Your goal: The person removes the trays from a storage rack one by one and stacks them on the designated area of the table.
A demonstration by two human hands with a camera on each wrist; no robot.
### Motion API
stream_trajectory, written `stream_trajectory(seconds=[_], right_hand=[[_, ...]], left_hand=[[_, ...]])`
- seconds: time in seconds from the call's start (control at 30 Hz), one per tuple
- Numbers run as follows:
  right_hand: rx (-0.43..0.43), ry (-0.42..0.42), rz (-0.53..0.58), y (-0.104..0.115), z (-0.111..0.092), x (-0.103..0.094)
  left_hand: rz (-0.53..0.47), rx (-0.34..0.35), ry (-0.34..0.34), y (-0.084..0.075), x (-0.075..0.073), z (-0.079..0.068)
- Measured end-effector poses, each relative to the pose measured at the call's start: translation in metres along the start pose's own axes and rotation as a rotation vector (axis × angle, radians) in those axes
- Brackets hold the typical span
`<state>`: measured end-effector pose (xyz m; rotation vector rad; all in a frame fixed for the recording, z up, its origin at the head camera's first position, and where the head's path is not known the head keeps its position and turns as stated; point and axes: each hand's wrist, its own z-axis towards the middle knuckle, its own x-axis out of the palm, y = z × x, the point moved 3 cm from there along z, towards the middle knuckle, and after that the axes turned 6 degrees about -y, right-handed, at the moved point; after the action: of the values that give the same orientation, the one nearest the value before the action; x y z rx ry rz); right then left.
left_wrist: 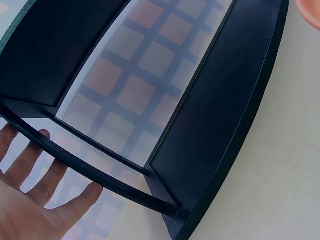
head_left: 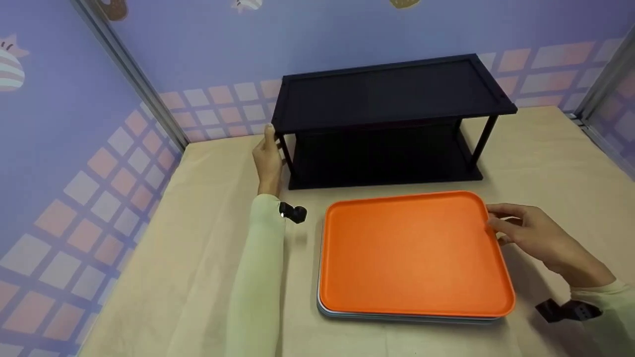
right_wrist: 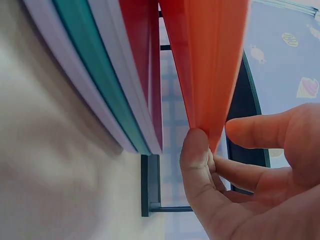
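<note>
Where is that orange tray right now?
In the head view the orange tray lies on top of a stack of trays on the table, in front of the black shelf; the right hand pinches its right edge.

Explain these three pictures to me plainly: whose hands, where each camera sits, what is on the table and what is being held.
A person works with bare hands; no machine is involved. The big picture comes from a camera on the head, the other two from cameras on the wrists. On the beige table stand a black two-tier shelf and a stack of trays, an orange tray on top. The left hand rests with straight fingers against the shelf's left end. The right hand pinches the orange tray's edge, which the right wrist view shows raised off the trays below.
</note>
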<state>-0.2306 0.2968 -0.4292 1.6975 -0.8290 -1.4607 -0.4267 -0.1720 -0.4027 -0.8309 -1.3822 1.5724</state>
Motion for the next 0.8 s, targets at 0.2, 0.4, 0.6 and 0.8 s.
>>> stream_trajectory(seconds=[0.2, 0.4, 0.6, 0.8], right_hand=[[-0.004, 0.037, 0.001, -0.005, 0.002, 0.003], [0.023, 0.08, 0.007, -0.01, 0.007, 0.004], [0.031, 0.095, 0.03, -0.013, 0.009, 0.006], [0.056, 0.145, 0.066, -0.015, 0.009, 0.01]], left_hand=[[-0.005, -0.007, -0.008, 0.002, -0.001, 0.0], [-0.015, 0.005, -0.002, 0.002, -0.002, -0.001], [0.0, 0.016, 0.001, 0.001, -0.002, -0.001], [-0.003, -0.012, 0.008, 0.003, -0.003, 0.0]])
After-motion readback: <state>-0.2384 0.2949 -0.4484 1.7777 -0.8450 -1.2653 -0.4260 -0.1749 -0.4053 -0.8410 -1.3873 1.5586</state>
